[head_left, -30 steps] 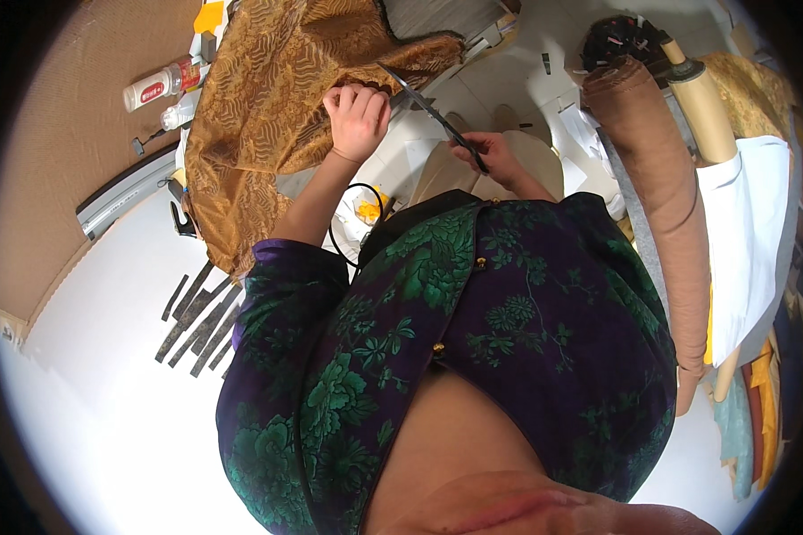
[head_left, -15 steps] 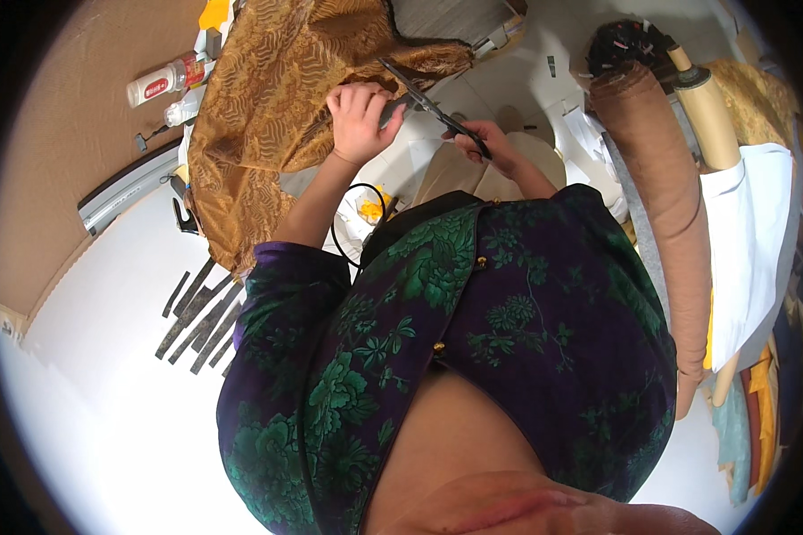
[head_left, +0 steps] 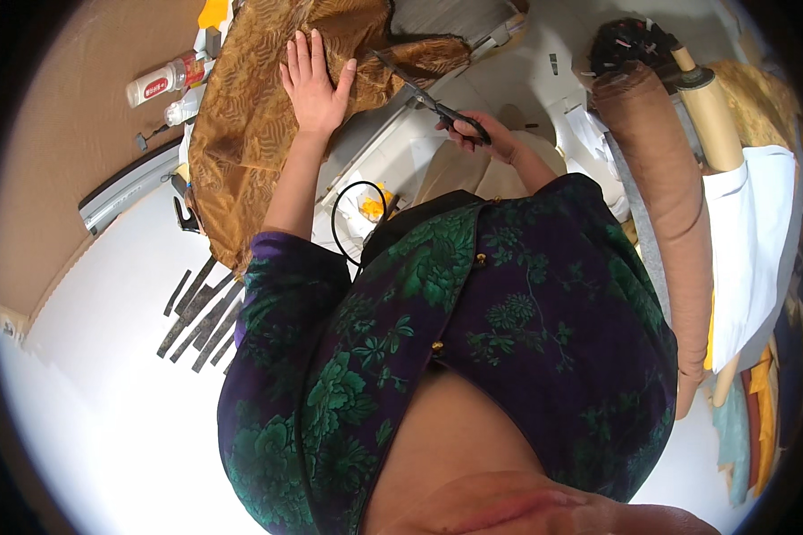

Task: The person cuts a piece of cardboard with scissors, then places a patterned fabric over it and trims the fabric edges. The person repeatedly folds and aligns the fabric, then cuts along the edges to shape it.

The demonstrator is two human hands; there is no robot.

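Golden-brown patterned fabric (head_left: 250, 134) lies spread over the table at the upper left, with a dark trim along its right edge. On top of it my left hand (head_left: 316, 89) rests flat, fingers stretched and slightly apart. My right hand (head_left: 484, 134) is wrapped round the handles of black scissors (head_left: 428, 100). Their blades point up and left toward the fabric's dark edge, and the tips seem close to it; whether they touch I cannot tell. Part of the fabric is hidden beneath my left hand.
Dark strips (head_left: 203, 312) lie on the white tabletop (head_left: 89, 357) at the left. Bottles (head_left: 156, 85) stand by the far-left edge, above a grey metal ruler (head_left: 134, 192). A black cord loop (head_left: 335, 223) hangs near my waist. Brown fabric rolls (head_left: 656, 178) line the right side.
My left hand has shifted up and left and flattened onto the fabric, its fingers now spread. The scissors have moved slightly left in my right hand.
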